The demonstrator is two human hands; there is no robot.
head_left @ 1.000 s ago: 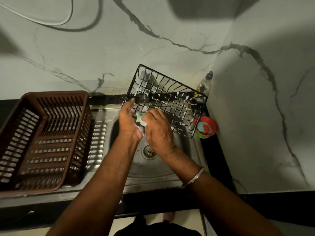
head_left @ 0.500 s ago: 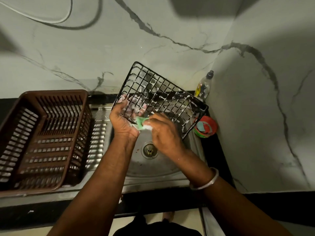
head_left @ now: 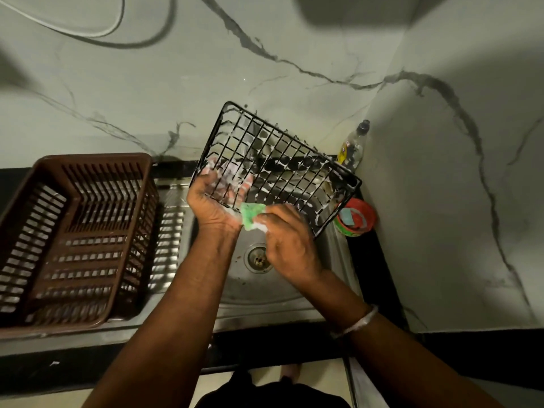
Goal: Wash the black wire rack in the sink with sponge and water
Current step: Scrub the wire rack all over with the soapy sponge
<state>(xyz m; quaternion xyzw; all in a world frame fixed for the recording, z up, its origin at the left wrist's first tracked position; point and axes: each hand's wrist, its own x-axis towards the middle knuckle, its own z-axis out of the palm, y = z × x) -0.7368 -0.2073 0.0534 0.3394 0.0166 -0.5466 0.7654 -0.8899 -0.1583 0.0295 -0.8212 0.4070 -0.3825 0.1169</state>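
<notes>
Rack: the black wire rack [head_left: 282,169] is at the centre of the frame, held tilted above the sink [head_left: 294,293] and streaked with white foam.
Left grip: the left grip [head_left: 216,201] has its palm up at the rack's lower left corner. Its fingers curl behind the mesh and hold the rack.
Right grip: the right grip [head_left: 290,245] is curled round a green sponge [head_left: 252,216], pinching it.
Sponge: soapy, touching the rack's near edge, just beside the left palm.
Drain: the drain [head_left: 258,257] is in the sink floor, below the hands and between the wrists.
Basket: a brown slatted basket [head_left: 73,240] sits on the steel drainboard at the left of the frame.
Bottle: a bottle [head_left: 353,144] stands upright in the wall corner, to the upper right of the rack.
Tub: a red and green tub [head_left: 357,217] sits on the black bench [head_left: 371,260], just beside the rack's right corner.
Bangle: a pale bangle [head_left: 354,320] is on the right wrist.
</notes>
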